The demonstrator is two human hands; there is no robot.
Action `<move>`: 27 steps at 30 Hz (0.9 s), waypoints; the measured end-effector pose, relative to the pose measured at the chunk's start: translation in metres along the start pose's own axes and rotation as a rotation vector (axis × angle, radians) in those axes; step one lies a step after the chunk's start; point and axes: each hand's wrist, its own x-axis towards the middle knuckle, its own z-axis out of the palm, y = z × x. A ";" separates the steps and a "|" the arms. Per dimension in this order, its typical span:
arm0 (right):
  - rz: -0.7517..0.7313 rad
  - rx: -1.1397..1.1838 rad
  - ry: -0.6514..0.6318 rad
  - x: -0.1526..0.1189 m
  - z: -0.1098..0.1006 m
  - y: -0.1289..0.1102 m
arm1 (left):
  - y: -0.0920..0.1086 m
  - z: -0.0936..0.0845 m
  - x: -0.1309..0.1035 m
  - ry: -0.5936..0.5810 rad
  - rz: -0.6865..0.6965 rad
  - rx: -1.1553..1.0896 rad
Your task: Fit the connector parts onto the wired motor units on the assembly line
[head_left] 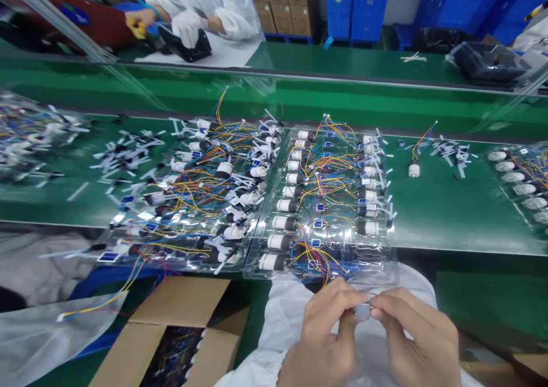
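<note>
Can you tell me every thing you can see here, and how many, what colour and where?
small shiny rectangular piece: one, grey, bottom, right of centre
clear plastic trays: at least three, see-through, middle and right edge
cylindrical parts: many, white and black, mostly in the trays
thin wires: many, yellow, blue and red, mostly in the trays
loose strips: many, white, left and right of the middle trays
long work surface: one, green, across the middle
open cardboard box: one, brown, bottom left
tall plastic bins: several, blue, top right
another person's gloved hand: one, white, top left
left hand and right hand: two, bare, fingers pinching the grey piece
</note>
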 end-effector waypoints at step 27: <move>0.056 -0.016 -0.105 0.057 -0.053 0.043 | 0.004 -0.078 0.065 -0.351 0.072 0.368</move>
